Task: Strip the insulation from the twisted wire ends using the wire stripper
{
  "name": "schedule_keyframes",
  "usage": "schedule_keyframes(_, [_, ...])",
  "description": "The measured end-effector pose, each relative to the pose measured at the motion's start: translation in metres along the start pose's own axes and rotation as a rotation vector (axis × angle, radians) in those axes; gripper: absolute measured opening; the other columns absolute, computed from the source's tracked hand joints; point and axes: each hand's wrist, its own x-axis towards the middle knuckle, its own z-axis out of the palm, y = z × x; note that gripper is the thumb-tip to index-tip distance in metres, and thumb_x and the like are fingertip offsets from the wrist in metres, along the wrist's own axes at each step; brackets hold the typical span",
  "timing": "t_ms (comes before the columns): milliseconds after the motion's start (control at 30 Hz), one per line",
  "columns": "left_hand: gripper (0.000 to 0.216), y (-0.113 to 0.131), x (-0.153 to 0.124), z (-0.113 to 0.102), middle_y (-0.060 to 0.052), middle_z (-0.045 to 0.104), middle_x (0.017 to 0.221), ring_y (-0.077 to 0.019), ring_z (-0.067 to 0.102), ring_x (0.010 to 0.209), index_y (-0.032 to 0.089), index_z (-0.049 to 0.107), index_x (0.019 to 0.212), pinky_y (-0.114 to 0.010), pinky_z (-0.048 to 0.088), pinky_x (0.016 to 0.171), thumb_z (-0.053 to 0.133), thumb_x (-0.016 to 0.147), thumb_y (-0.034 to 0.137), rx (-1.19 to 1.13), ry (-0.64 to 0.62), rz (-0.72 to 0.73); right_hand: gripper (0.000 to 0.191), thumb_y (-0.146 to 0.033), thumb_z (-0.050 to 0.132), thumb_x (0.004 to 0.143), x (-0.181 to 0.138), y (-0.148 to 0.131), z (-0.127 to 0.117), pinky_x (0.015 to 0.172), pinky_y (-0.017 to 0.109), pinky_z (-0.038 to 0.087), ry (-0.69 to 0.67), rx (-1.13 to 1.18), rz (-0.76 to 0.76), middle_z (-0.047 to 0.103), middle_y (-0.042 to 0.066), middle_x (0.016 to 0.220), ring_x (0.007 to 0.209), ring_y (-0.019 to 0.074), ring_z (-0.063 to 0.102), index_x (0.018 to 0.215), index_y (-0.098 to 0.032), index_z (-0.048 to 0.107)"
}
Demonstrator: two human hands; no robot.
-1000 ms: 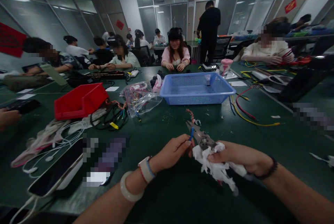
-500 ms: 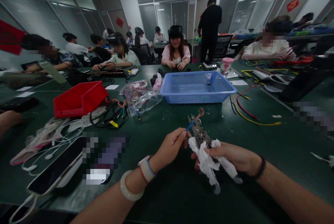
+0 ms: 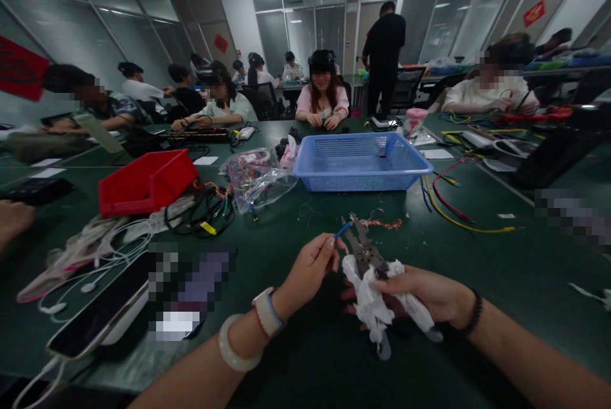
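My left hand (image 3: 310,266) pinches a short blue wire (image 3: 342,229) whose end lies in the jaws of grey metal wire strippers (image 3: 363,247). My right hand (image 3: 429,294) is closed round the strippers' handles, which are wrapped in white tissue (image 3: 370,301). A bare strand of copper wire (image 3: 382,223) lies on the green table just beyond the tool's tip. Both hands are held low over the table, close together. A watch and a pale bangle sit on my left wrist, a dark bead bracelet on my right.
A blue mesh basket (image 3: 358,164) stands beyond my hands, a red bin (image 3: 146,183) to the left, a clear bag of wires (image 3: 258,180) between them. Yellow and red cables (image 3: 453,212) lie to the right, earphones and a phone (image 3: 102,313) near left. Several people sit around the tables.
The blue wire and the strippers have drawn slightly toward me and lower. The copper strand that stood up at the tool's tip now lies flat on the table to the right.
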Motion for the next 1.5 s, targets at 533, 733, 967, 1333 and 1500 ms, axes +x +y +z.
schedule_keyframes(533, [0.029,-0.006,0.004,0.005,0.004,0.047,0.073,-0.0083,0.042,0.064,0.017,0.049,0.081,-0.020,0.036,0.061,0.072,0.076,0.034,-0.184,0.084,-0.019,0.035,-0.034,0.066,0.079,0.015,-0.001,-0.009,0.098,0.034,0.047,0.327,-0.088,-0.451,0.069,0.006,0.112,0.110,0.0215,0.061,0.112,-0.021,0.066])
schedule_keyframes(733, [0.034,-0.007,-0.001,0.011,-0.001,0.053,0.088,-0.0112,0.047,0.073,0.019,0.044,0.083,-0.024,0.038,0.068,0.069,0.078,0.042,-0.145,0.025,-0.019,0.041,-0.041,0.067,0.079,0.020,0.008,-0.001,0.102,0.041,0.043,0.369,-0.325,-0.500,0.069,0.006,0.111,0.110,0.0236,0.060,0.116,-0.023,0.065])
schedule_keyframes(967, [0.040,-0.008,-0.002,0.009,0.004,0.044,0.078,-0.0108,0.042,0.070,0.020,0.040,0.079,-0.023,0.036,0.065,0.073,0.072,0.040,-0.151,-0.025,-0.004,0.050,-0.043,0.065,0.080,0.014,0.004,0.005,0.105,0.043,0.038,0.356,-0.623,-0.536,0.063,0.006,0.121,0.114,0.0231,0.057,0.126,-0.028,0.058])
schedule_keyframes(1333, [0.029,-0.006,-0.003,0.011,0.005,0.043,0.072,-0.0089,0.038,0.063,0.019,0.038,0.078,-0.021,0.032,0.059,0.067,0.074,0.019,0.001,-0.115,-0.057,0.047,-0.049,0.065,0.078,0.013,0.005,-0.005,0.087,0.037,0.051,0.333,-0.569,-0.427,0.069,0.007,0.100,0.090,0.0201,0.065,0.114,-0.019,0.062])
schedule_keyframes(1500, [0.029,-0.010,-0.002,0.010,0.006,0.043,0.071,-0.0089,0.038,0.062,0.020,0.039,0.080,-0.021,0.030,0.056,0.067,0.071,0.018,0.116,-0.154,-0.091,0.054,-0.049,0.067,0.077,0.013,0.001,-0.005,0.090,0.038,0.049,0.321,-0.548,-0.426,0.067,0.008,0.108,0.091,0.0192,0.065,0.122,-0.021,0.058])
